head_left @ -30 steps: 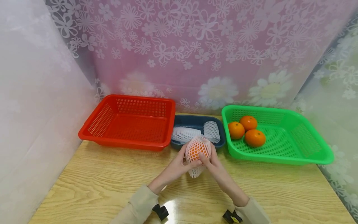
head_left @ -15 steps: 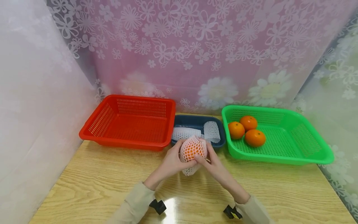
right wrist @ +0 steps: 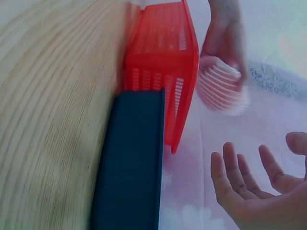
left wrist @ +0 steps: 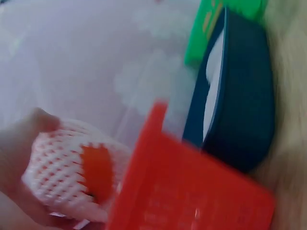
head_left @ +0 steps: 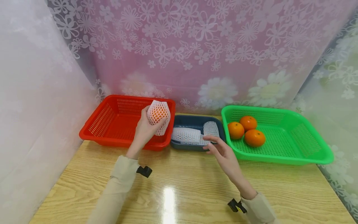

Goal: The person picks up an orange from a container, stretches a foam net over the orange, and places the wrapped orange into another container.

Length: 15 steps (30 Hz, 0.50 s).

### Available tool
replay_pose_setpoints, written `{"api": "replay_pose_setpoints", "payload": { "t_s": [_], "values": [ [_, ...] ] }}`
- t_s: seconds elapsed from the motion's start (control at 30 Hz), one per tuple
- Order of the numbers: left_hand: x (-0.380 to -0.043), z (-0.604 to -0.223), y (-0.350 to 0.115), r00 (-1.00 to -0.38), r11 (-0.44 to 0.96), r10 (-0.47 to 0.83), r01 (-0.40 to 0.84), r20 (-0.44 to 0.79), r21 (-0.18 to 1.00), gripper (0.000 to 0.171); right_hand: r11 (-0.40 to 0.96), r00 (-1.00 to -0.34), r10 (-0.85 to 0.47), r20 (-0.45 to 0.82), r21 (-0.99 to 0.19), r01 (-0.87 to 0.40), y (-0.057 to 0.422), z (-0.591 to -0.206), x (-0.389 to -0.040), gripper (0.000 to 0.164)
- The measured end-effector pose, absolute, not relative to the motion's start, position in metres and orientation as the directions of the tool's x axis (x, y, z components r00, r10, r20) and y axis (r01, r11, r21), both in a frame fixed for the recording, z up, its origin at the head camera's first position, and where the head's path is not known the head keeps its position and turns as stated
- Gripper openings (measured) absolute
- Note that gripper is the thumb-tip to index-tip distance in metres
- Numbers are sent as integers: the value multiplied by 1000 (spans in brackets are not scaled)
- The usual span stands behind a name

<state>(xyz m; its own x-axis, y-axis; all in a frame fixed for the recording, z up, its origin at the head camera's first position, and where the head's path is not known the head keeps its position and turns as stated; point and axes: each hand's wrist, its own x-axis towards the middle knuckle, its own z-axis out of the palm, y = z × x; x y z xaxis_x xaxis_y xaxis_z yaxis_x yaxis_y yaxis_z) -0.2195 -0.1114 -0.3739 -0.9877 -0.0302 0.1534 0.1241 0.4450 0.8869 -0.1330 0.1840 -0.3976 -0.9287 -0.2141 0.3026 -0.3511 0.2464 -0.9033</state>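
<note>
My left hand [head_left: 144, 129] grips an orange [head_left: 157, 114] sleeved in a white foam net [head_left: 163, 129], over the right part of the red basket [head_left: 126, 142]. In the left wrist view the foam-netted orange [left wrist: 98, 167] shows bare peel through an opening in the net, and the basket's red wall [left wrist: 192, 191] partly covers it. My right hand [head_left: 225, 157] holds nothing; its fingers are spread and loosely bent in front of the dark blue tray [head_left: 184, 146]. The right wrist view shows the same hand [right wrist: 261, 191] with fingers apart.
Several white foam nets [head_left: 185, 134] lie in the blue tray, between the two baskets. The green basket [head_left: 293, 160] at the right has three oranges [head_left: 255, 138] in its left end. Wooden table [head_left: 193, 193] stretches in front; a floral curtain [head_left: 179, 62] hangs behind.
Both hands held the netted orange before the blue tray. My right hand has let go and moved slightly right; my left hand has carried the orange left and up over the red basket.
</note>
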Motion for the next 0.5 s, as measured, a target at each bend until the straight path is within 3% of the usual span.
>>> {"api": "replay_pose_setpoints", "payload": {
  "t_s": [0.1,0.27,0.5],
  "values": [
    [-233,-377,-123,-999,571,-22,26,47,821,90,272,-933,-190,307,-896,-350,188,-400,-135,27],
    [-245,-388,-127,-995,765,38,-30,-91,644,86,287,-938,-203,280,-899,-330,192,-407,-136,23],
    [-249,-396,-123,-966,839,62,-84,-249,537,91,308,-929,-214,303,-881,-358,193,-412,-137,19]
  ]
}}
